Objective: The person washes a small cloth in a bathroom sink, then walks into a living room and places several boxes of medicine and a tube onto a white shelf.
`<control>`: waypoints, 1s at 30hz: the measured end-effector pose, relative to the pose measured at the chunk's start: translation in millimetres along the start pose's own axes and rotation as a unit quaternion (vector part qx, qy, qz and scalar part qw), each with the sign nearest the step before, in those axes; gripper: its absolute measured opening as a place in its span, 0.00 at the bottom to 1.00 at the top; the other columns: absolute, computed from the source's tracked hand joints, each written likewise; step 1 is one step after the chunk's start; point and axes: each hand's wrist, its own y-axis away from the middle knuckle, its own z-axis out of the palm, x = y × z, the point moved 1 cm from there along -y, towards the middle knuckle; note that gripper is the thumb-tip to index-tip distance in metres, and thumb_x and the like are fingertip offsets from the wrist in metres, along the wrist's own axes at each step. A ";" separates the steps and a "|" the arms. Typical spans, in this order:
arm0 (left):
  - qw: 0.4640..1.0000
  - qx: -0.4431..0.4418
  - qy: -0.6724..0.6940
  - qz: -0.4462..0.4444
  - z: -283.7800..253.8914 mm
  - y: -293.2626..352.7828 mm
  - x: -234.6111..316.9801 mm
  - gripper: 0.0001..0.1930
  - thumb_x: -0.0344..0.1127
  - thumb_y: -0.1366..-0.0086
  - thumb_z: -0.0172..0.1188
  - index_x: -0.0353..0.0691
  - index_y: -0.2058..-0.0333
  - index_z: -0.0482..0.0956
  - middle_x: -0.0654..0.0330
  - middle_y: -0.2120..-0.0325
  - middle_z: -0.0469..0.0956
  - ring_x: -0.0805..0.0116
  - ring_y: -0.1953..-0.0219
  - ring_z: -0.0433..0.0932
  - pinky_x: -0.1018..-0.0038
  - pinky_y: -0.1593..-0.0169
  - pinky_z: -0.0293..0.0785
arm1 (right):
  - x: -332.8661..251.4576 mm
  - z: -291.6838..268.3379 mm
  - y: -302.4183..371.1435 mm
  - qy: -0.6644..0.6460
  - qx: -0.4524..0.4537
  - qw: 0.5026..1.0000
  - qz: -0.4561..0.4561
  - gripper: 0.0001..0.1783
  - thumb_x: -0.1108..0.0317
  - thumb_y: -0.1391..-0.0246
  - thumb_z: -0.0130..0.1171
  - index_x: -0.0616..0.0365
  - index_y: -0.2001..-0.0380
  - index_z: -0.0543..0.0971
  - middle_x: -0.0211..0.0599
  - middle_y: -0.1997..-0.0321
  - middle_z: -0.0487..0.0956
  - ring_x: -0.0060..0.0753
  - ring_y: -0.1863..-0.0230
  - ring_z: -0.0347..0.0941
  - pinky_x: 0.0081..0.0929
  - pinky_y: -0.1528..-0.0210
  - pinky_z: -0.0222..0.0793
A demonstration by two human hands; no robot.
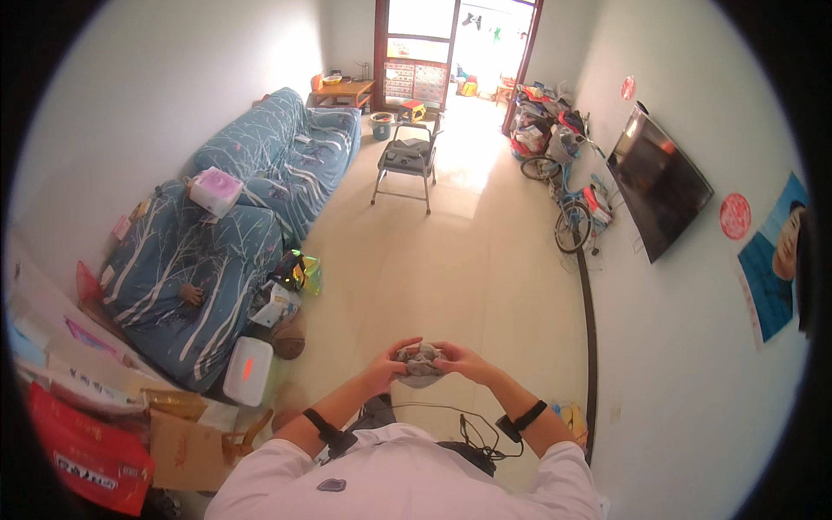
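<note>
Held in front of my chest is a crumpled grey cloth (421, 361), bunched into a small bundle with a smoother lower part hanging down. My left hand (383, 367) grips its left side, and my right hand (464, 362) grips the right side. The fingers of both hands curl around it, the fingertips partly hidden in the folds. What exactly the cloth is, I cannot tell at this size.
A covered blue sofa (260, 165) lines the left wall, with bags and a white lidded box (249, 372) near it. A chair (406, 156) stands mid-floor. A blue bicycle (568, 208) leans by the right wall below a television (660, 184). Cables (478, 433) lie close to me.
</note>
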 end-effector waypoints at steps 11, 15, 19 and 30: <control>0.995 -0.065 -0.053 -0.061 -122.8 -296.8 155.7 0.48 0.13 0.65 0.45 0.42 0.36 0.65 0.53 0.41 0.67 0.60 0.38 0.67 0.73 0.41 0.68 | -72.8 -242.2 -226.2 0.185 0.163 0.969 0.023 0.09 0.71 0.44 0.57 0.59 0.60 0.73 0.32 0.66 0.77 0.22 0.65 0.74 0.21 0.61 0.70; 0.963 -0.130 -0.170 -0.165 -144.1 -401.3 188.1 0.47 0.17 0.64 0.49 0.43 0.36 0.64 0.56 0.44 0.70 0.64 0.40 0.67 0.72 0.39 0.63 | -126.2 -298.7 -280.2 -0.102 0.275 0.956 -0.003 0.07 0.73 0.42 0.49 0.55 0.60 0.73 0.30 0.65 0.77 0.23 0.63 0.75 0.22 0.59 0.74; 0.935 -0.232 -0.230 -0.137 -136.0 -518.3 237.5 0.42 0.30 0.48 0.66 0.41 0.34 0.60 0.57 0.43 0.69 0.65 0.38 0.64 0.69 0.35 0.57 | -154.9 -384.1 -351.2 -0.109 0.289 0.951 -0.031 0.09 0.74 0.43 0.47 0.54 0.60 0.74 0.27 0.64 0.77 0.21 0.63 0.75 0.22 0.60 0.74; 0.821 -0.089 -0.564 -0.013 -216.0 -841.3 345.2 0.24 0.44 0.37 0.63 0.41 0.46 0.72 0.49 0.51 0.74 0.56 0.49 0.73 0.64 0.46 0.69 | -274.9 -632.5 -589.0 -0.173 0.197 0.960 -0.098 0.16 0.76 0.47 0.46 0.59 0.56 0.77 0.27 0.62 0.76 0.18 0.62 0.70 0.17 0.60 0.67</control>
